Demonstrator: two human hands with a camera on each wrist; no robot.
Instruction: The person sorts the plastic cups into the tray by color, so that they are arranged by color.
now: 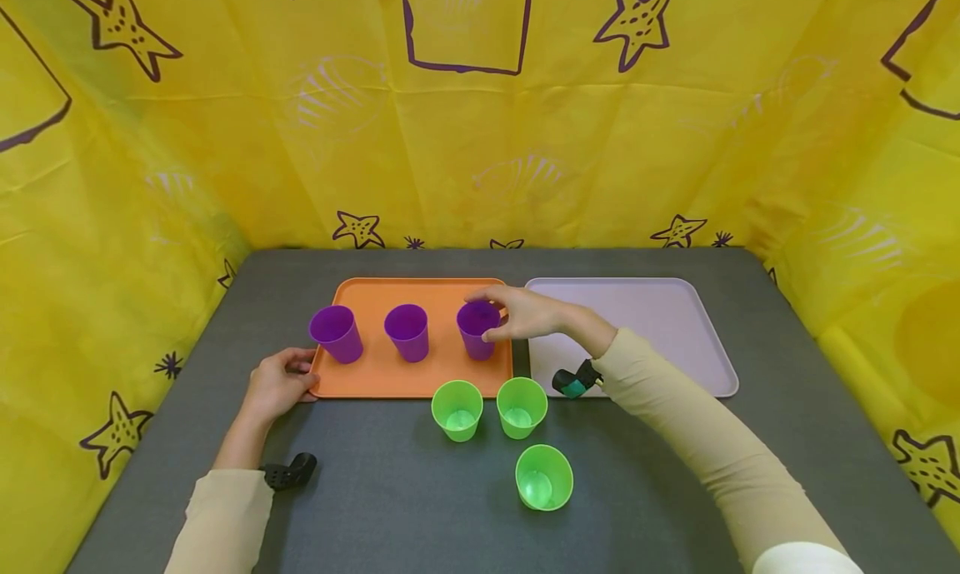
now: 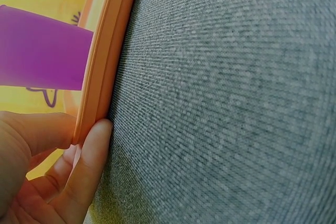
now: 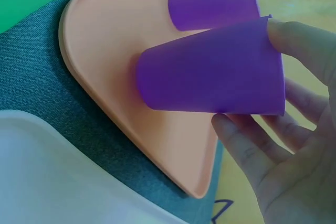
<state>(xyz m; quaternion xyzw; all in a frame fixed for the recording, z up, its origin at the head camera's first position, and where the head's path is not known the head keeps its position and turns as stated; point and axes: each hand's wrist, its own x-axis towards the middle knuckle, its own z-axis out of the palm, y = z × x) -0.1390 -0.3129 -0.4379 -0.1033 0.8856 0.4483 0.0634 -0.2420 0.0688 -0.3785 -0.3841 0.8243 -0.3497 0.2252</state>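
My left hand [image 1: 276,384] pinches the near left corner of the orange tray [image 1: 375,384]; in the left wrist view its thumb and fingers [image 2: 94,150] meet at the rim. Three purple cups stand upright in a row on that tray: a left cup [image 1: 337,336], a middle cup [image 1: 408,336] and a right cup [image 1: 474,341]. Around the right one, near the rim, my right hand [image 1: 525,311] has its thumb and fingers. In the right wrist view this purple cup [image 3: 210,72] has its base close over the tray surface.
A pale lilac tray [image 1: 637,307] lies to the right, partly behind the right forearm. In front of the orange tray stand two green cups, one [image 1: 457,411] left of the other [image 1: 522,409]. A third green cup [image 1: 544,478] is nearer. Yellow cloth [image 1: 450,199] walls in the grey table [image 1: 405,507].
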